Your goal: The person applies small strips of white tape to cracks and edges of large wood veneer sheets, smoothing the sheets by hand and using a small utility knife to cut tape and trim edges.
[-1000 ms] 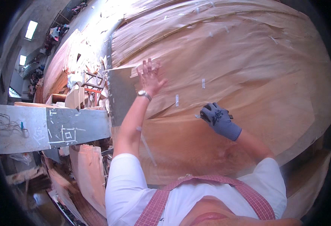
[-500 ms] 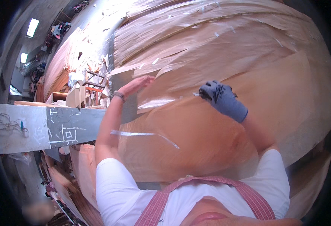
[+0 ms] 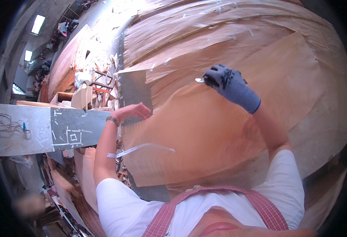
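Observation:
A large thin orange-brown wood veneer sheet [image 3: 189, 130] lies in front of me, over other veneer sheets. My left hand [image 3: 133, 112], bare and with a watch at the wrist, is open just beside the sheet's left edge, fingers stretched out. My right hand [image 3: 225, 85], in a grey-blue glove with dark fingertips, is closed near the sheet's far edge. From its fingers sticks a small white piece [image 3: 199, 80], whose kind I cannot make out. A narrow white strip [image 3: 146, 147] lies across my left forearm, its free end curving over the sheet.
Wrinkled veneer sheets [image 3: 205, 47] with short white tape pieces spread across the far side. A grey board [image 3: 86, 130] with white tape marks extends left. Beyond it stand a wooden-framed stool [image 3: 101, 87] and scattered veneer scraps. More sheets [image 3: 84, 170] are stacked low on the left.
My left hand has come nearer and to the left. My right hand has moved slightly farther away. The orange-brown sheet has shifted, uncovering grey surface at its left.

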A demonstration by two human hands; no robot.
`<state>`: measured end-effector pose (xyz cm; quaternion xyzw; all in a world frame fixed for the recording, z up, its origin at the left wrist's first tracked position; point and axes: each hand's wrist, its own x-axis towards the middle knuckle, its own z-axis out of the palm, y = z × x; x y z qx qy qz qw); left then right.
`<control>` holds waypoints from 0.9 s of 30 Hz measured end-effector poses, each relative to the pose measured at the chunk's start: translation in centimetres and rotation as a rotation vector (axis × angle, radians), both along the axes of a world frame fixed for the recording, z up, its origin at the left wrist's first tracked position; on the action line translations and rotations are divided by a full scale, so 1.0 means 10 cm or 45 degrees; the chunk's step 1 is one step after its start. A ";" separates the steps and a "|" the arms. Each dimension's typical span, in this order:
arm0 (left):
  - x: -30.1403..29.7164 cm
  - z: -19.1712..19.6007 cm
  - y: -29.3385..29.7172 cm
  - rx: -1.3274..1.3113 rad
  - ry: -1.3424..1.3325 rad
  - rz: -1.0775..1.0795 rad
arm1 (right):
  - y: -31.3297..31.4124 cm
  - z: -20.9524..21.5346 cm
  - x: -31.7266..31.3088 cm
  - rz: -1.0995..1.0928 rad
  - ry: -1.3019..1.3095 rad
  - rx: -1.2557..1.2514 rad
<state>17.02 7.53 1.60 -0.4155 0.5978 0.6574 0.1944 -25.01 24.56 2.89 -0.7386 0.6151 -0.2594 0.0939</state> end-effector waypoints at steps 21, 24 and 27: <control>0.17 0.67 0.29 -0.246 0.821 1.042 | -0.48 -1.06 -0.66 -0.246 0.021 0.008; 0.11 1.01 0.22 -0.244 1.069 1.192 | -0.45 -1.18 -0.61 -0.320 0.027 0.102; -0.01 1.18 0.15 -0.299 1.165 1.236 | -0.32 -1.03 -0.30 -0.451 0.046 -0.264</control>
